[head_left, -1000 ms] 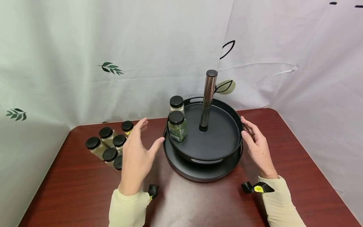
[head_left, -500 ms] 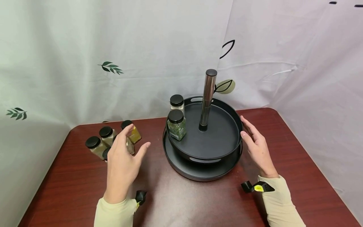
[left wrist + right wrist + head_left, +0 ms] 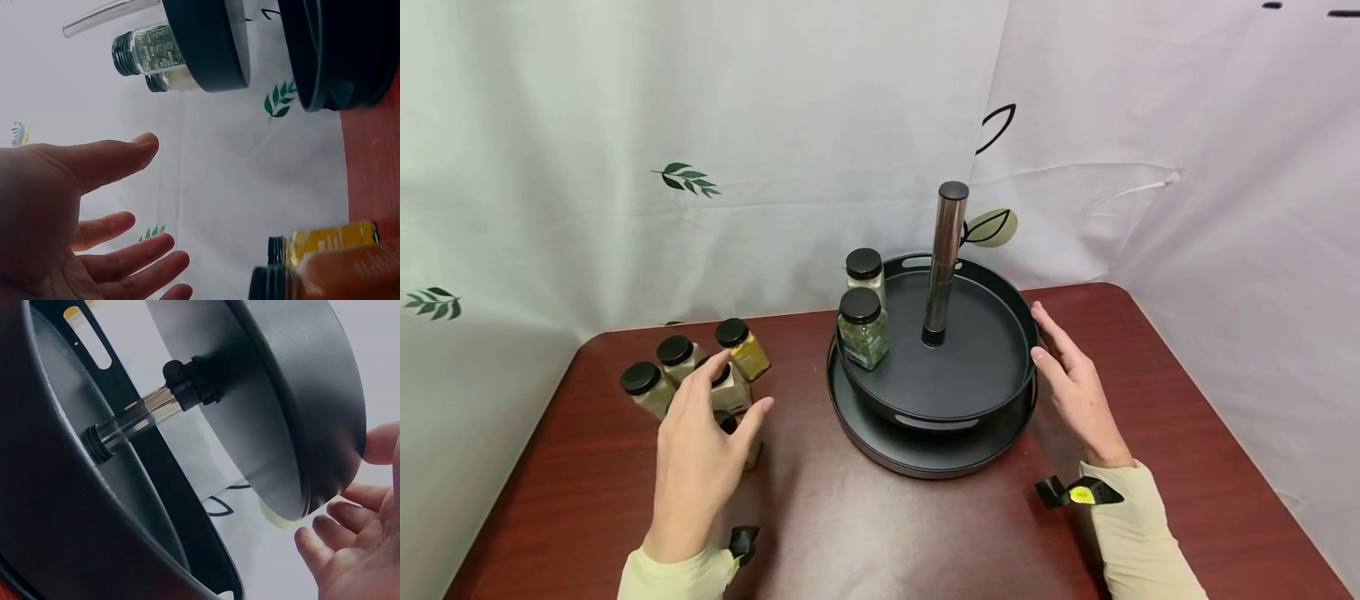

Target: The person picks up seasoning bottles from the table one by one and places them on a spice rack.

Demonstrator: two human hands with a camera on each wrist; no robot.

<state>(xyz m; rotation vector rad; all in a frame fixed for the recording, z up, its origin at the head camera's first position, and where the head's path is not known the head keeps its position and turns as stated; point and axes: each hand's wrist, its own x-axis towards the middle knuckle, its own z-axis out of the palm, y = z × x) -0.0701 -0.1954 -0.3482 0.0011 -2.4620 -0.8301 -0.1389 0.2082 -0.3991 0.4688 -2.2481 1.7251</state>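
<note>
A black two-tier turntable has an upper tray [image 3: 970, 375] and a wider lower tray [image 3: 880, 446], with a shiny post [image 3: 945, 258] rising from the middle. On the upper tray's left side stand a green herb jar [image 3: 863, 337] and a pale spice jar [image 3: 865, 271], both black-lidded. My right hand [image 3: 1075, 396] has its thumb and fingertips at the upper tray's right rim, fingers fairly straight. My left hand [image 3: 696, 458] is spread over the jar group at left, nothing between thumb and fingers. It partly hides several jars, among them a beige jar [image 3: 733, 392].
Behind the left hand stand a yellow spice jar [image 3: 748, 357] and two other jars, one a tan jar [image 3: 651, 390] at far left. The dark red table [image 3: 880, 533] meets a white leaf-patterned curtain [image 3: 820, 125] at the back and sides.
My left hand has moved left and toward me, from beside the turntable to over the jars, uncovering the yellow jar. The right hand stays at the tray rim.
</note>
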